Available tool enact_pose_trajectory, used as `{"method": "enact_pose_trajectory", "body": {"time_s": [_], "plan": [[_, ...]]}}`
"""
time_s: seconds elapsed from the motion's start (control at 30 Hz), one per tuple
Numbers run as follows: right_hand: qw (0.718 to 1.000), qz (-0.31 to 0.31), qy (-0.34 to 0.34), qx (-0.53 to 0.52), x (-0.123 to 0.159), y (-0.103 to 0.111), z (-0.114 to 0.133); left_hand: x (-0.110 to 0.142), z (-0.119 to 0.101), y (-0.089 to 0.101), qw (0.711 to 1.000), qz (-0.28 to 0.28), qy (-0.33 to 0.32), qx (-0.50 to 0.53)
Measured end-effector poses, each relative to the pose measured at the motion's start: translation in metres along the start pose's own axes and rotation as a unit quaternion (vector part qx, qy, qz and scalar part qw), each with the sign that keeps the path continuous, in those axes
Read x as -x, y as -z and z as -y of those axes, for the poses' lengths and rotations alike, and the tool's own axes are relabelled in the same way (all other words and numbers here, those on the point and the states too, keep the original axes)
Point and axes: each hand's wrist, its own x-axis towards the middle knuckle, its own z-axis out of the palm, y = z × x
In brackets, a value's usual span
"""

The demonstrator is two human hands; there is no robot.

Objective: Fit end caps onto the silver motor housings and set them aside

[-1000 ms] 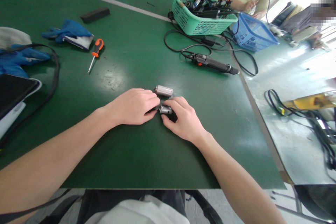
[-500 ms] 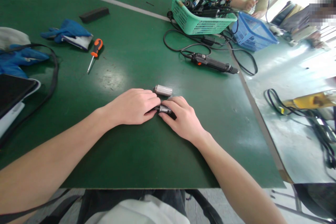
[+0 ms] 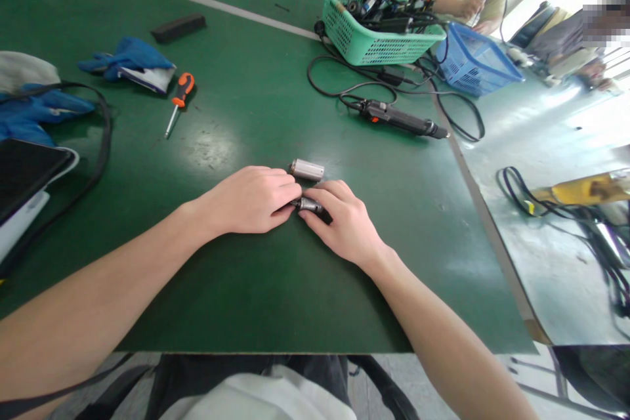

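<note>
Our left hand [image 3: 260, 200], on the near left of the silver cylinder [image 3: 309, 170], pinches the left end of a small metal part [image 3: 310, 205], which we hold just on the cylinder's near side. Our right hand [image 3: 344, 220], near right of the cylinder, grips the part's body between thumb and fingers. Well right of the cylinder lies a black power screwdriver [image 3: 401, 119].

On the green tabletop [image 3: 246, 295] lie a screwdriver [image 3: 184, 88], black block [image 3: 178, 28], metal cylinder [image 3: 308, 170], blue glove [image 3: 132, 60] and power tool [image 3: 398, 119].

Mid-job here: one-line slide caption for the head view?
Left grip and right grip hold a small metal cylinder at a green table, a second cylinder lying just beyond.
</note>
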Motion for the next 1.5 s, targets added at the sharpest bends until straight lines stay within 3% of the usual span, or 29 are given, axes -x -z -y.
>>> {"method": "enact_pose_trajectory", "body": {"time_s": [1.5], "plan": [[1.0,-0.007,-0.008,0.006,0.0009,-0.0009,0.0005,-0.0013,-0.0027,0.0039,0.999,0.009,0.036,-0.015]]}}
